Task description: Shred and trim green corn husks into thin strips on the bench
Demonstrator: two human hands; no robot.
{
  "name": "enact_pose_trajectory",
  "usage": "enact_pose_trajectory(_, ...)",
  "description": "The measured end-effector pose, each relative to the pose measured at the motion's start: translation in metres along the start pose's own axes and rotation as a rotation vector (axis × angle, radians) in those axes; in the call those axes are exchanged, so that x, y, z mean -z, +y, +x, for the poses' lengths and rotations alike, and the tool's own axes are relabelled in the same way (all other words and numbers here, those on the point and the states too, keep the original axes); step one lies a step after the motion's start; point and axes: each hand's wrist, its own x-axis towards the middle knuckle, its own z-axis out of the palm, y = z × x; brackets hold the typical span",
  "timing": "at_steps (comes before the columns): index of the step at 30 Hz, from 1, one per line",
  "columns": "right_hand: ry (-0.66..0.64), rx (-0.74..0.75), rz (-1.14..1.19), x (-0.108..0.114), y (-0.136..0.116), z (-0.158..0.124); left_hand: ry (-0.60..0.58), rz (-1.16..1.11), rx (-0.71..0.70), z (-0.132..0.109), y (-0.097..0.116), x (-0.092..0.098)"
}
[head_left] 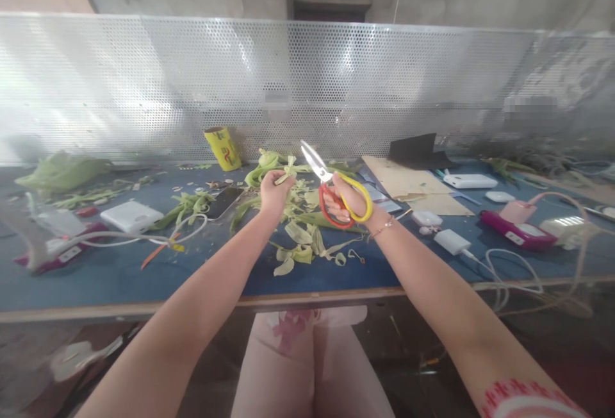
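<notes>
Scissors (pixel 316 163) with one red and one yellow handle are in my right hand (pixel 343 200), its fingers wrapped round the handles. The blades point up and to the left, away from the table, and look closed together. My left hand (pixel 276 188) pinches a pale green strip of corn husk (pixel 289 171) just left of the scissors. The blades and that strip are apart. Below and between both hands, cut husk pieces (pixel 302 238) lie loose on the blue table (pixel 202 270). More green husk (pixel 269 161) is heaped behind my left hand.
Left stand a yellow can (pixel 223 149), a phone (pixel 225 202), a white power bank (pixel 132 216) and cables. Right lie cardboard (pixel 408 181), a white charger (pixel 452 242) and a purple power strip (pixel 516 231). A perforated metal screen (pixel 307 78) closes off the back.
</notes>
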Motion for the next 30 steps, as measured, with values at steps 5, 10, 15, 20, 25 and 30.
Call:
enact_pose_trajectory(5,0.238,0.111,0.031,0.01,0.006,0.007,-0.089,-0.18,0.142,-0.007,0.012,-0.005)
enact_pose_trajectory(10,0.337,0.083,-0.112,0.012,0.021,0.014,-0.067,-0.326,0.218,-0.006,0.013,-0.002)
enact_pose_trajectory(15,0.44,0.082,-0.407,0.007,0.025,0.017,-0.107,-0.322,0.199,-0.004,0.017,0.001)
enact_pose_trajectory(20,0.685,0.292,-0.705,0.0,0.016,0.016,-0.269,-0.229,0.224,-0.015,0.022,-0.006)
enact_pose_trajectory(25,0.743,0.45,-0.62,0.0,0.012,0.017,-0.448,-0.128,0.26,-0.027,0.022,-0.012)
enact_pose_trajectory(30,0.743,0.429,-0.644,0.002,0.012,0.021,-0.494,-0.118,0.25,-0.028,0.02,-0.012)
